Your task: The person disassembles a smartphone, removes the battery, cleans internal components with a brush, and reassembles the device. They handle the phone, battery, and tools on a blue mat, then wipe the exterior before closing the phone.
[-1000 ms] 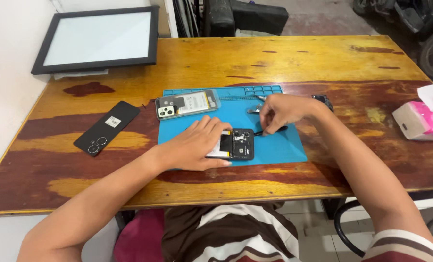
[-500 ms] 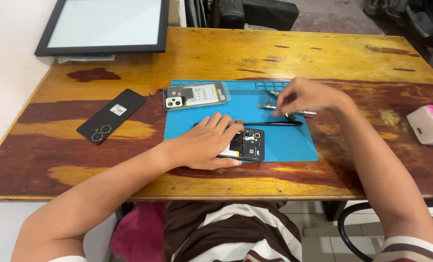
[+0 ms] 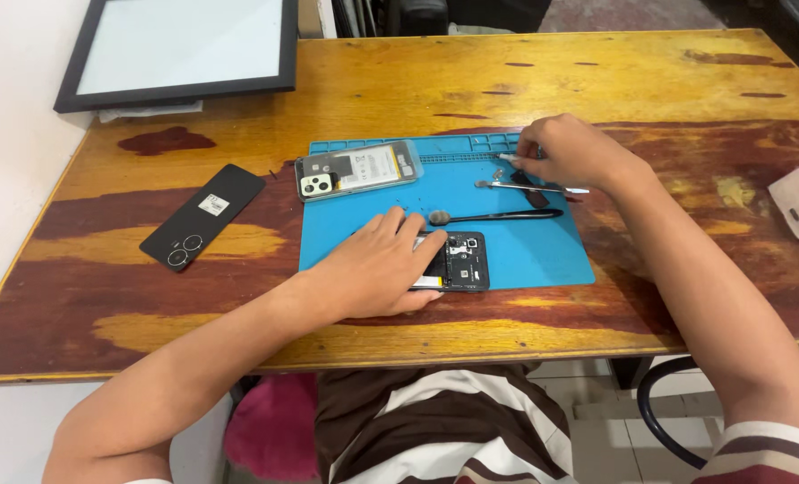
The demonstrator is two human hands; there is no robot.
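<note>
Pinning the opened phone [image 3: 458,262] flat on the blue mat [image 3: 543,251] with the spread left hand [image 3: 377,264] looks smart while the right hand [image 3: 565,151] pinches a small metal tool [image 3: 507,158] by the mat's top edge, so keep that palm steady.

Both bare arms reach forward over the desk, hands apart.

The left hand [image 3: 377,264] lies palm down near the desk's front edge, fingers spread and pressed flat. The right hand [image 3: 570,152] sits farther back toward the right, fingers curled together in a pinch, wrist bent.
</note>
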